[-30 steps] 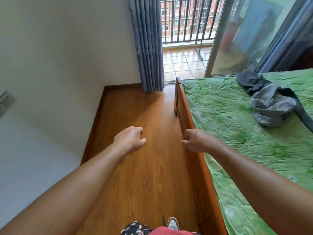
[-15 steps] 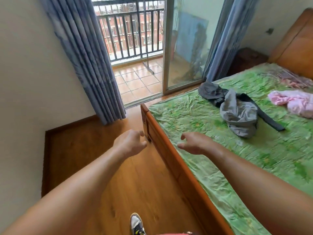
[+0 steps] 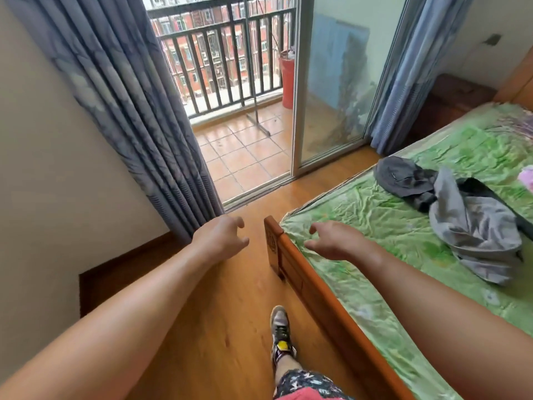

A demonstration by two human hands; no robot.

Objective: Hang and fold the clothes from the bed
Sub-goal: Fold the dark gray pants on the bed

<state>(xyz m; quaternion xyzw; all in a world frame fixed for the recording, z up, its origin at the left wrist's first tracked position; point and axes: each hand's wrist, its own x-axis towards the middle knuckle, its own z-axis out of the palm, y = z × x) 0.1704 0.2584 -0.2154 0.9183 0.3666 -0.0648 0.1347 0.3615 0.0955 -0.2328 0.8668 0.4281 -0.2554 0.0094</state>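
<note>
Two hands (image 3: 222,241) (image 3: 337,243), one bed (image 3: 317,290), two curtains (image 3: 121,111) (image 3: 415,70) at ten and one o'clock, two grey garments (image 3: 403,177) (image 3: 476,235), one pink garment (image 3: 526,177), one shoe (image 3: 279,327).

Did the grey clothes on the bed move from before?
No. The grey clothes lie in the same heap near the same edge of the green sheet; only the view has turned.

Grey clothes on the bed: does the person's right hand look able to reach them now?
Probably yes. The right hand, holding nothing, hovers over the sheet, and only bare sheet lies between it and the grey clothes, though a lean looks needed.
</note>
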